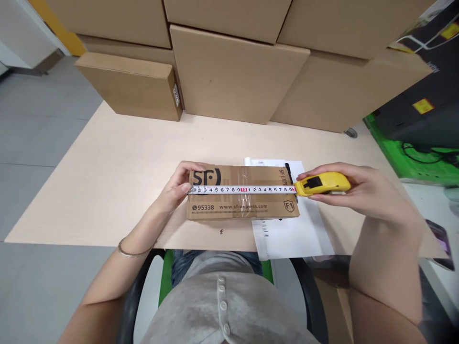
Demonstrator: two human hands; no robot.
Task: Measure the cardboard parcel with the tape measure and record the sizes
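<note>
A small brown cardboard box point(233, 208) printed with "SF" lies on the table before me, clear tape across its middle. Along its top runs the white blade of a tape measure point(322, 184), pulled out from the yellow case. My right hand point(353, 186) grips that case just past the box's right end. At the left end, my left hand point(179, 186) pinches the blade's tip against the box edge with its thumb, fingers resting on the box's far corner. The red 10 mark sits near the box's middle, and another red mark shows beside the case.
White paper sheets point(290, 239) lie partly under the box, with a dark pen-like thing point(288, 168) by its right end. Large cartons point(236, 76) stand along the table's back; a flatter box point(129, 86) is at the left. A phone point(440, 241) lies at far right.
</note>
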